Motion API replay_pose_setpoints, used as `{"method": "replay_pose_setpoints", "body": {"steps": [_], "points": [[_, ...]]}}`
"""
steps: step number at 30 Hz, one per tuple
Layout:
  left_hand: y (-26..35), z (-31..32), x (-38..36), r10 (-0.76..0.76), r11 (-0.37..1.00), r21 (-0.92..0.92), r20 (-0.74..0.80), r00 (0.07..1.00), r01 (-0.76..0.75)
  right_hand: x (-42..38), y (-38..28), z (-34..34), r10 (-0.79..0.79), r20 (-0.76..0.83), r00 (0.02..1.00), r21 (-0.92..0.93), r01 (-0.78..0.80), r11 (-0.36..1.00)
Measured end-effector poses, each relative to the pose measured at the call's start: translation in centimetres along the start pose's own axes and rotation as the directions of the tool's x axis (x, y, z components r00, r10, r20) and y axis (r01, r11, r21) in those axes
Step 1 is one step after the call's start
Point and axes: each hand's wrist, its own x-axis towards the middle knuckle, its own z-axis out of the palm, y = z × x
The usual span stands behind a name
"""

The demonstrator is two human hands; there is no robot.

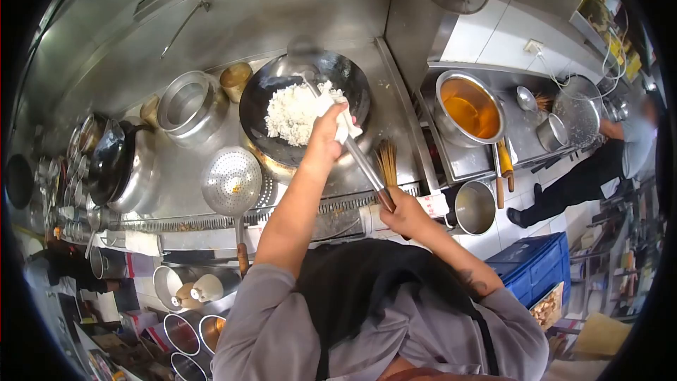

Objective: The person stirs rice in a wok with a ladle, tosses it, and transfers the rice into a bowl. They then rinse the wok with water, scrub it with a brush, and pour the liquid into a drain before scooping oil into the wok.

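1. The rice (295, 111) lies as a white mound in the middle of the black wok (305, 107), which sits over the burner at the back of the steel table (211, 162); heaped there, it is over the hottest part of the pan.
2. The left hand (330, 127) is closed around the wok's near rim through a white cloth (345, 121), likely as a guard against heat.
3. The right hand (403, 213) is closed on the wooden end of the long ladle (356, 152), whose shaft slants up into the rice; holding it far back keeps that hand off the fire.
4. A perforated skimmer (233, 180) rests left of the wok, within reach.
5. A pot of orange liquid (468, 109) stands to the right.
6. Another person (592, 169) works well apart, far right.
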Motion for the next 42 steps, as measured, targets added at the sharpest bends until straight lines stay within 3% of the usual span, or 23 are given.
{"method": "replay_pose_setpoints", "body": {"steps": [1,2,3,5,9,10,11,12,13,14,17,18,23,28,31,32,33,34,35,36,37,39,42], "points": [[-0.5,-0.2,-0.6,-0.018,0.997,-0.068,0.109,0.994,0.026,-0.1,-0.9,-0.5,0.262,0.308,0.915,0.441,-0.381,0.812],[-1.3,-0.3,-1.4,-0.021,0.997,-0.066,0.113,0.993,0.029,0.0,-1.9,-1.0,0.169,0.446,0.879,0.698,-0.460,0.550],[-2.0,0.2,-2.8,-0.033,0.973,-0.212,0.246,0.969,0.087,0.3,-1.9,-0.8,0.169,0.443,0.881,0.699,-0.457,0.550],[-2.8,0.2,-4.9,-0.025,0.925,-0.344,0.372,0.928,0.163,1.1,-1.4,0.0,-0.082,0.546,0.834,0.834,-0.533,0.142],[-1.9,0.3,-5.9,-0.095,0.970,-0.176,0.354,0.930,0.166,1.0,-0.6,1.3,-0.065,0.526,0.848,0.838,-0.503,0.214],[-1.2,0.2,-4.9,-0.140,0.989,-0.026,0.193,0.971,0.148,0.7,-1.0,1.3,0.054,0.483,0.874,0.782,-0.459,0.422],[-0.3,0.0,-3.8,-0.152,0.981,0.129,0.021,0.988,0.148,0.2,-0.6,1.8,0.056,0.486,0.872,0.782,-0.463,0.418],[0.8,-0.1,-2.6,-0.080,0.988,0.132,-0.014,0.997,0.081,-0.7,0.3,2.6,0.070,0.253,0.965,0.558,-0.205,0.804],[2.0,-0.2,-1.2,-0.004,0.990,0.139,-0.047,0.999,0.011,-1.3,1.3,3.1,-0.046,0.028,0.999,0.141,0.041,0.989],[3.3,-0.5,0.0,0.023,0.989,0.144,-0.084,0.996,-0.010,-1.7,2.4,3.1,-0.336,-0.091,0.937,-0.321,0.292,0.901],[3.1,-0.9,0.9,0.185,0.968,0.204,-0.205,0.961,-0.142,-2.5,1.5,1.9,-0.195,-0.107,0.975,-0.528,0.111,0.842],[1.8,-0.6,0.3,0.198,0.961,0.241,-0.244,0.949,-0.139,-1.7,1.3,1.9,-0.260,-0.119,0.958,-0.592,0.142,0.793],[-8.8,1.6,-4.7,0.327,0.883,0.423,-0.249,0.912,-0.202,3.4,2.3,1.8,-0.336,-0.175,0.926,-0.687,0.129,0.715],[-6.4,0.9,-2.8,0.189,0.910,0.400,-0.174,0.966,-0.106,3.7,2.9,1.9,-0.426,-0.226,0.876,-0.667,0.179,0.723],[-2.3,0.4,-0.1,0.051,0.981,0.194,-0.123,0.991,-0.026,1.2,1.7,1.1,-0.354,-0.132,0.926,-0.521,0.239,0.819],[-0.9,0.4,0.6,0.043,0.985,0.170,-0.110,0.993,-0.024,-0.3,0.8,0.9,-0.100,-0.057,0.993,-0.148,0.090,0.985],[0.5,0.5,1.1,0.037,0.989,0.146,-0.100,0.994,-0.022,-1.6,0.1,0.7,0.117,0.116,0.986,0.221,-0.140,0.965],[1.7,0.2,1.8,0.028,0.993,0.117,-0.061,0.998,-0.020,-2.6,-0.3,0.1,0.115,0.124,0.986,0.218,-0.140,0.966],[2.5,0.1,2.4,0.059,0.996,0.069,-0.024,0.998,-0.058,-3.6,-0.5,-0.7,0.130,0.304,0.944,0.534,-0.282,0.797],[3.2,0.3,2.4,0.071,0.997,-0.021,-0.001,0.997,-0.071,-4.3,-0.4,-1.3,0.076,0.465,0.882,0.742,-0.435,0.510],[3.8,0.8,2.1,0.082,0.991,-0.110,0.023,0.996,-0.079,-4.7,0.0,-1.6,0.075,0.464,0.882,0.742,-0.434,0.511],[3.8,0.9,2.4,0.080,0.978,-0.198,0.087,0.993,-0.062,-5.0,0.4,-1.8,-0.089,0.594,0.800,0.805,-0.589,0.075],[2.3,1.2,1.7,0.025,0.949,-0.313,0.191,0.981,0.036,-4.3,-0.6,-1.6,-0.015,0.556,0.831,0.816,-0.542,0.202]]}}
